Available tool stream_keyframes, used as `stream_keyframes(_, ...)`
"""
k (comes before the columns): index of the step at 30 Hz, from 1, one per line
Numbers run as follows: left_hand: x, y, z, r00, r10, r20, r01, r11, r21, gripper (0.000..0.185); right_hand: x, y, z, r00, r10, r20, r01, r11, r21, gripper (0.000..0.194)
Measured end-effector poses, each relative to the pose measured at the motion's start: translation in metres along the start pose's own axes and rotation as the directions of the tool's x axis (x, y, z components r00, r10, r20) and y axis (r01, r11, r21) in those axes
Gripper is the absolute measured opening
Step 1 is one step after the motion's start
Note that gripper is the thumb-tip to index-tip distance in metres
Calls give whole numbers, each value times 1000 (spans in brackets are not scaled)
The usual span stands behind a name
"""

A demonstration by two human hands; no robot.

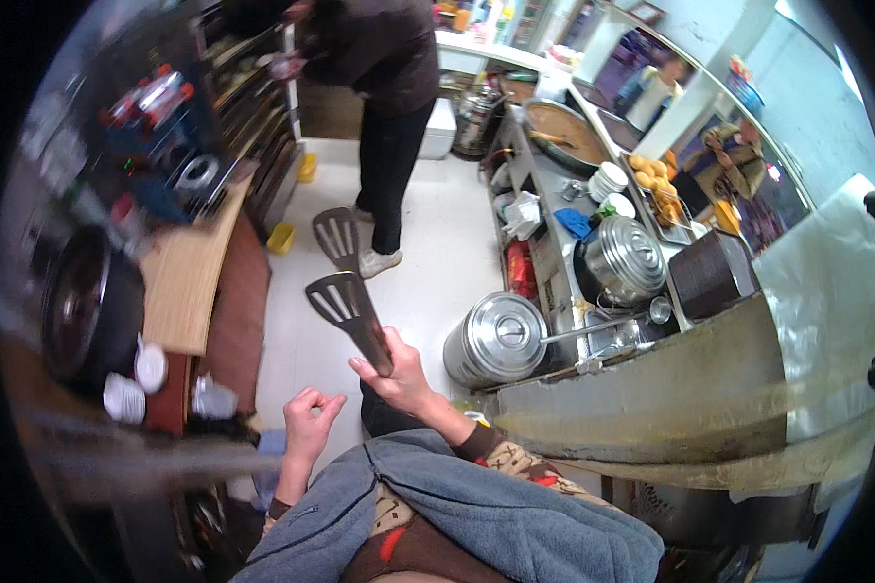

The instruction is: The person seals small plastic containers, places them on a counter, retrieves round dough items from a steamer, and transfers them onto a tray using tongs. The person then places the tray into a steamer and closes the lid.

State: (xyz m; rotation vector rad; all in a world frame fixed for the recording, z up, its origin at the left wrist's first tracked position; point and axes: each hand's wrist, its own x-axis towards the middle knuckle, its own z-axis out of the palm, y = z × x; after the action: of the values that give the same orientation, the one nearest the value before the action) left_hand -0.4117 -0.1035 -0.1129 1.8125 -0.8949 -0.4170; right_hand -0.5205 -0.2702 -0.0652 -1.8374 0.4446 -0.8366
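Observation:
My right hand (401,372) grips a pair of dark slotted spatulas (361,321). Their heads point away from me over the floor, one beyond the other. Whether the two are joined at the handles is hidden by my fingers. Lower and to the left, my left hand (312,419) is curled in a loose fist, with nothing visible in it. Right of my right hand stands a tall lidded steel pot (497,339) on the floor.
A person (390,95) stands ahead by a rack. At right, a metal counter (554,197) bears a large round pan (565,135), a lidded pot (627,255) and a food tray (667,218). At left are a wooden board (189,284) and a black pot (80,306). People stand outside the window.

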Motion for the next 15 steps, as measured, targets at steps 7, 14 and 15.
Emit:
stream_keyframes(7, 202, -44, -34, 997, -63, 36, 62, 998, 10, 39, 215, 31, 17, 997, -18, 80, 17, 1000, 14, 40)
stream_keyframes(14, 385, -128, -68, 990, -141, 1, 141, 988, -66, 21, 370, 84, 71, 959, -244, 144, 257, 963, -82, 36)
stream_keyframes(15, 415, -137, -75, 995, -96, 14, 97, 994, -54, 20, 392, 94, 79, 953, -278, 123, 291, 951, -103, 34)
